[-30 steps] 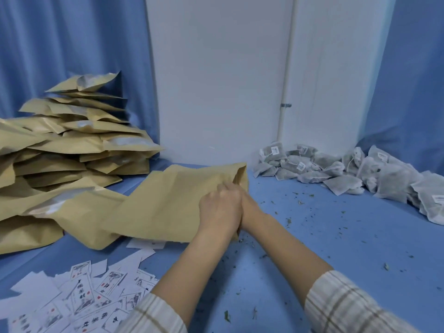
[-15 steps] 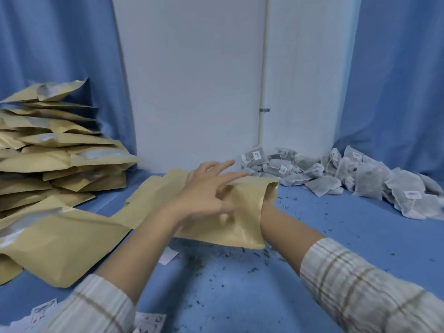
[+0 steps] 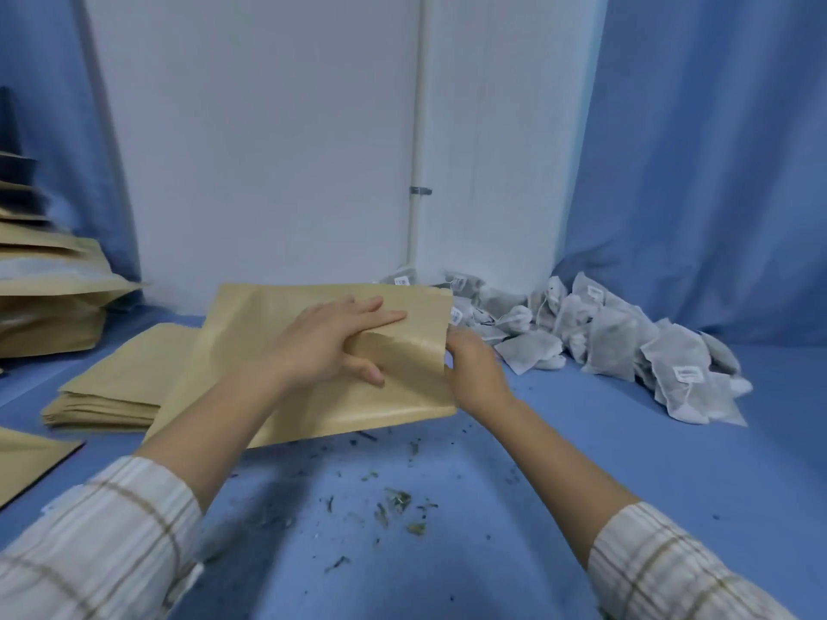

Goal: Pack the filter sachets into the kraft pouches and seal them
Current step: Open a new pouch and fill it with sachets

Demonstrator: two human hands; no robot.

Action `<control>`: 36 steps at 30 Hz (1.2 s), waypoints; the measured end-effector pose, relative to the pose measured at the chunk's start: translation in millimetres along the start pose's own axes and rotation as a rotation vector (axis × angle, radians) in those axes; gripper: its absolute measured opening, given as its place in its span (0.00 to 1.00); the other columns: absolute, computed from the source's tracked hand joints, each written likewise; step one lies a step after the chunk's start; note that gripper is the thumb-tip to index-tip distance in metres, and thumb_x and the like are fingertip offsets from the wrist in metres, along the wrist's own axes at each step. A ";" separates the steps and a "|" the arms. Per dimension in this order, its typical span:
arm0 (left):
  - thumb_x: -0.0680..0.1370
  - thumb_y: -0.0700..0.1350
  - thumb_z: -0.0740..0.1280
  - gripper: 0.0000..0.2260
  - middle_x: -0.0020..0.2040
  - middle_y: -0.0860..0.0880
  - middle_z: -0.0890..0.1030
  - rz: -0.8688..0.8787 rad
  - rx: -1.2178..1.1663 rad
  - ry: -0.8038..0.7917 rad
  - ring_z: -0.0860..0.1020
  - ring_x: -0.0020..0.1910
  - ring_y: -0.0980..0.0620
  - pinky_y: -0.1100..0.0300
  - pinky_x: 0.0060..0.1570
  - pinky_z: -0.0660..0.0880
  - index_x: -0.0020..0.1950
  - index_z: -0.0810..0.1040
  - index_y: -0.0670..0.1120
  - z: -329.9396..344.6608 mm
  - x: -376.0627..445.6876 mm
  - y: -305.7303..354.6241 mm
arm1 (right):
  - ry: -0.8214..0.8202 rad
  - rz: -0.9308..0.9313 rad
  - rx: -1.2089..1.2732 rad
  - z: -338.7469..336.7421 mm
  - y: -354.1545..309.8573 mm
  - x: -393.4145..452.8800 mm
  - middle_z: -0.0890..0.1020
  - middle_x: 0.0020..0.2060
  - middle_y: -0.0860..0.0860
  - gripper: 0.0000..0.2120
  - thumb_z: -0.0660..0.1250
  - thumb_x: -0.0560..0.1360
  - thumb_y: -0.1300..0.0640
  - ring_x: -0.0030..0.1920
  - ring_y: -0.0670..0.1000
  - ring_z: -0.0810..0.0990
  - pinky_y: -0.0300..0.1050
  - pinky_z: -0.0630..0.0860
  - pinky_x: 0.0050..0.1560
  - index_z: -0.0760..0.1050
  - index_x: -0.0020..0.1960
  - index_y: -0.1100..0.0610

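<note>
Work surface: table covered in blue cloth (image 3: 626, 463). Lying directly on it — a flat stack of empty kraft pouches (image 3: 121, 387) at left-centre, a taller heap of kraft pouches (image 3: 49, 302) at the far left edge, and one more pouch corner (image 3: 27, 463) at near left. Heap of grey filter sachets (image 3: 617, 337) at right, against the wall and curtain. Loose dried-herb crumbs (image 3: 396, 507) scattered across the near centre. One large kraft pouch (image 3: 277, 333) rests with its lower edge on the cloth — partly overlapping the flat stack.
</note>
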State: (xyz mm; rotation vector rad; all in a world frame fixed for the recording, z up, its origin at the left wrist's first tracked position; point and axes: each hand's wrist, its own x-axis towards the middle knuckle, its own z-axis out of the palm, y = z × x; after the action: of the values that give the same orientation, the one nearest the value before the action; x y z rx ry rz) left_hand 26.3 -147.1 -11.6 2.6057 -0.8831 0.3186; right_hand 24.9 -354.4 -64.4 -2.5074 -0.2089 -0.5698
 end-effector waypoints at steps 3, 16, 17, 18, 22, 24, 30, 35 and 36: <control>0.68 0.56 0.74 0.36 0.76 0.56 0.58 -0.067 -0.035 0.013 0.54 0.76 0.50 0.51 0.73 0.51 0.72 0.62 0.64 26.9 29.9 -3.7 | 0.133 0.085 0.171 3.6 42.2 0.2 0.82 0.46 0.50 0.12 0.61 0.76 0.62 0.46 0.50 0.78 0.46 0.75 0.50 0.80 0.53 0.54; 0.69 0.57 0.72 0.34 0.76 0.56 0.60 -0.222 0.219 0.078 0.57 0.73 0.48 0.53 0.66 0.50 0.72 0.62 0.65 97.8 106.4 -25.1 | 0.072 0.669 -0.088 47.0 172.2 46.7 0.69 0.66 0.61 0.24 0.54 0.78 0.46 0.66 0.61 0.64 0.51 0.60 0.65 0.58 0.74 0.46; 0.69 0.57 0.72 0.34 0.76 0.56 0.60 -0.232 0.231 0.070 0.56 0.74 0.48 0.53 0.67 0.50 0.72 0.62 0.65 100.7 109.1 -25.6 | 0.072 0.687 -0.105 45.6 177.6 54.0 0.67 0.67 0.61 0.25 0.55 0.78 0.46 0.66 0.62 0.65 0.51 0.62 0.64 0.57 0.74 0.47; 0.69 0.56 0.73 0.34 0.76 0.57 0.59 -0.253 0.236 0.062 0.55 0.75 0.48 0.52 0.68 0.49 0.72 0.61 0.66 103.0 111.1 -26.1 | 0.080 0.695 -0.099 44.4 181.7 60.0 0.67 0.67 0.61 0.25 0.55 0.78 0.46 0.66 0.62 0.65 0.52 0.63 0.64 0.58 0.73 0.50; 0.69 0.57 0.73 0.34 0.75 0.57 0.60 -0.332 0.277 0.049 0.55 0.75 0.48 0.52 0.69 0.50 0.71 0.62 0.66 112.1 117.1 -26.5 | 0.210 0.673 0.041 43.8 197.3 71.8 0.73 0.65 0.59 0.24 0.60 0.77 0.49 0.65 0.59 0.71 0.48 0.68 0.60 0.66 0.70 0.58; 0.69 0.58 0.73 0.34 0.75 0.58 0.61 -0.337 0.270 0.052 0.55 0.74 0.48 0.52 0.69 0.50 0.71 0.62 0.66 113.9 118.1 -25.6 | 0.348 0.701 0.197 41.3 200.7 71.6 0.79 0.58 0.56 0.21 0.65 0.74 0.46 0.60 0.56 0.76 0.44 0.69 0.54 0.75 0.63 0.56; 0.67 0.55 0.75 0.34 0.75 0.59 0.60 -0.246 0.046 0.090 0.57 0.75 0.51 0.53 0.71 0.53 0.70 0.64 0.66 101.0 113.8 -21.0 | 0.529 0.614 0.970 27.9 181.9 67.9 0.78 0.45 0.55 0.08 0.71 0.68 0.61 0.39 0.50 0.79 0.44 0.79 0.38 0.74 0.44 0.56; 0.64 0.50 0.78 0.34 0.72 0.60 0.66 -0.176 -0.133 0.120 0.63 0.72 0.57 0.58 0.68 0.59 0.67 0.71 0.64 96.7 107.6 -17.5 | 0.335 0.428 1.218 18.0 167.8 61.5 0.79 0.38 0.50 0.14 0.67 0.70 0.70 0.30 0.42 0.79 0.36 0.75 0.28 0.72 0.53 0.57; 0.64 0.50 0.78 0.33 0.72 0.60 0.66 -0.169 -0.138 0.125 0.63 0.72 0.57 0.58 0.68 0.59 0.66 0.71 0.64 97.0 107.8 -17.3 | 0.280 0.401 1.237 17.3 167.0 61.2 0.79 0.38 0.51 0.14 0.67 0.70 0.70 0.32 0.44 0.80 0.36 0.75 0.30 0.73 0.53 0.58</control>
State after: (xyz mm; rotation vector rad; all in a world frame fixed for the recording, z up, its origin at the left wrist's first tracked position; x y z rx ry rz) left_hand 129.9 -232.4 -69.1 2.4826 -0.6165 0.3563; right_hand 129.9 -482.5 -131.6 -1.2051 0.0568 -0.4114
